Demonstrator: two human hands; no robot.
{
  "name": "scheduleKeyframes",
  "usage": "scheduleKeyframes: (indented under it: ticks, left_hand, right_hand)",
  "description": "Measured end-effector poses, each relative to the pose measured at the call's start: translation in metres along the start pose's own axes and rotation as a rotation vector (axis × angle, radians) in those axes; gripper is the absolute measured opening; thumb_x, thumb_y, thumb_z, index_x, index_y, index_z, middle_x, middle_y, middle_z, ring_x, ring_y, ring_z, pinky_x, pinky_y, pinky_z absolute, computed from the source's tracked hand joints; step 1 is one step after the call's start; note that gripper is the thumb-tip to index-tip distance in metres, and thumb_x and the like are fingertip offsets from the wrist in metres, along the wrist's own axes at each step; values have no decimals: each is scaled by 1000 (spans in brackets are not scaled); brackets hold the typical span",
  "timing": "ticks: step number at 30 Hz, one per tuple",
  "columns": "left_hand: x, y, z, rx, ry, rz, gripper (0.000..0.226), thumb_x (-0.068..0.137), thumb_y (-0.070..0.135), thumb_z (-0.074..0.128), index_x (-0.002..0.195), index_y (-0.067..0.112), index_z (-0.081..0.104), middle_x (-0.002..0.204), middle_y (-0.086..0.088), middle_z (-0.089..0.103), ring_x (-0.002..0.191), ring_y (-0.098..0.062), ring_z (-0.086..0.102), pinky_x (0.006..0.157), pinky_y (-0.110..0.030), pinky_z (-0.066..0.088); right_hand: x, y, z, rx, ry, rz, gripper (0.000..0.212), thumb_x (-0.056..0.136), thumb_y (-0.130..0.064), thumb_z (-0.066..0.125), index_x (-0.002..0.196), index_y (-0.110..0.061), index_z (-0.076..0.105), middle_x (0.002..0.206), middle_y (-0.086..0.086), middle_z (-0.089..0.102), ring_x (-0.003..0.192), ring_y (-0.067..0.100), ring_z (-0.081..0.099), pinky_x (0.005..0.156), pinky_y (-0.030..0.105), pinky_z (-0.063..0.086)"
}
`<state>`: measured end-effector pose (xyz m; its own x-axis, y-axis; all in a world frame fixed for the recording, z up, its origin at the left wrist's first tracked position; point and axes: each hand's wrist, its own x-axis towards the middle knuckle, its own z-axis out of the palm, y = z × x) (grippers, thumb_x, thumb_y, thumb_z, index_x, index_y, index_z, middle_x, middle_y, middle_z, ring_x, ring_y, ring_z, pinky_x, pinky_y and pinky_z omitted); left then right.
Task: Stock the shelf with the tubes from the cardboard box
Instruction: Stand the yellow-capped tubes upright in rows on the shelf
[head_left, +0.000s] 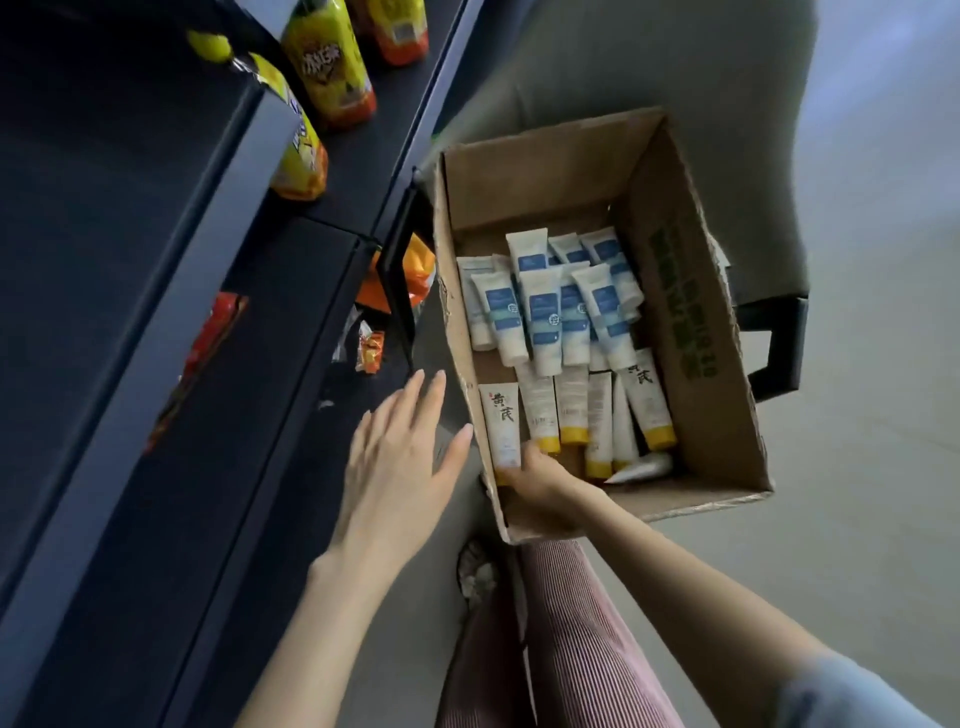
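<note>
open cardboard box (519, 176) on the grey floor (883, 467), just right of the dark shelf (130, 260), flaps up, green print on the inner right wall. holds two sorts of tubes, all lying down inside.

at the far end, blue-labelled tubes (543, 312): white bodies, a blue panel down the middle of each, flat crimped ends pointing away, heaped loosely over one another.

at the near end, yellow-capped tubes (571, 410): cream bodies, small yellow caps toward the person, laid side by side in a rough row. large black brush characters on two of them, fine print on the others. one plain white tube lying crosswise in the near right corner.

right hand (540, 478) down in the near left corner of the box. grips the cap end of the leftmost cream tube (505, 426), fingers curled round it, a sliver of yellow cap showing past them. tube flat along the left wall, characters facing up, just beside its neighbour.

left hand (400, 457) flat and slack, fingers straight and slightly spread, holding nothing. hovers over the lower shelf board, near the box's left wall but apart from it.

on the shelf: bright yellow snack bags (327, 62) upright on an upper board, orange packets (402, 275) lower down by the box's far left corner, a red packet (213, 338) further left.

pink striped trousers (571, 649) at the bottom edge.
</note>
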<state>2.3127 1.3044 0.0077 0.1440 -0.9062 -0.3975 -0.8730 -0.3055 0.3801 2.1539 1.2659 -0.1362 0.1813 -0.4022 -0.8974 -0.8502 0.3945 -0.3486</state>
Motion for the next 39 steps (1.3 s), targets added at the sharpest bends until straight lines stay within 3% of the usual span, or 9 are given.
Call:
scheduleKeyframes:
  ticks: [3, 8, 14, 21, 25, 30, 34, 37, 39]
  left_hand:
    - [-5, -5, 13, -38, 5, -12, 79, 80, 64, 5, 150, 28, 9, 158, 6, 14, 143, -11, 14, 115, -31, 11]
    - [-15, -14, 26, -133, 32, -39, 77, 81, 65, 12, 150, 29, 13, 156, 10, 17, 142, -7, 15, 107, -21, 9]
    - [-20, -17, 36, -216, 20, -97, 81, 78, 70, 15, 149, 31, 14, 156, 12, 17, 142, -6, 15, 108, -23, 13]
    - [-21, -8, 34, -293, 19, -108, 82, 77, 72, 17, 148, 33, 14, 155, 13, 19, 141, -3, 14, 110, -23, 13]
    - [-18, -3, 27, -332, 46, -100, 73, 86, 67, 29, 148, 31, 18, 154, 14, 23, 138, 0, 16, 107, -19, 15]
    - [-10, 5, 18, -412, 83, -99, 60, 92, 44, 43, 147, 29, 24, 151, 15, 28, 126, 13, 15, 104, -12, 13]
    - [-2, 17, 11, -531, 133, -61, 50, 93, 34, 50, 141, 30, 37, 138, 21, 39, 127, 10, 28, 96, 4, 18]
    - [3, 29, 7, -636, 141, -48, 45, 91, 33, 55, 135, 31, 45, 133, 21, 49, 125, 8, 40, 94, 3, 27]
    - [7, 37, 6, -716, 135, -46, 45, 88, 37, 56, 132, 30, 49, 129, 19, 54, 121, 9, 45, 96, -4, 33]
  right_hand:
    - [18, -2, 14, 132, 10, 112, 60, 96, -26, 50, 144, -1, 25, 141, 20, 41, 129, 35, 42, 105, 40, 34]
    - [41, -4, 13, 442, 105, 173, 57, 96, -13, 49, 144, -1, 21, 141, 17, 42, 129, 32, 43, 103, 37, 37]
    - [49, -2, 14, 367, 96, 189, 51, 91, -24, 59, 134, -4, 40, 133, 15, 51, 121, 31, 50, 99, 38, 43]
    - [44, 1, 6, 322, 109, 135, 54, 90, -21, 63, 131, -1, 35, 129, 15, 52, 119, 29, 51, 94, 37, 47]
    - [25, -4, -16, 402, -7, 75, 41, 92, -29, 60, 124, -3, 52, 115, 10, 61, 107, 24, 60, 73, 27, 52]
    - [-8, 11, -41, 725, -82, -39, 33, 85, -28, 69, 113, -17, 56, 113, 15, 66, 106, 33, 64, 92, 49, 52]
    - [-49, 11, -59, 898, -68, -231, 37, 87, -22, 66, 121, -17, 52, 116, 14, 67, 101, 26, 67, 83, 36, 56]
    - [-77, 7, -68, 900, -88, -343, 44, 84, -24, 66, 125, -20, 50, 116, 11, 68, 111, 30, 63, 100, 49, 46]
    - [-92, 2, -70, 913, -114, -396, 47, 81, -21, 68, 125, -18, 50, 115, 12, 68, 109, 31, 63, 101, 54, 44]
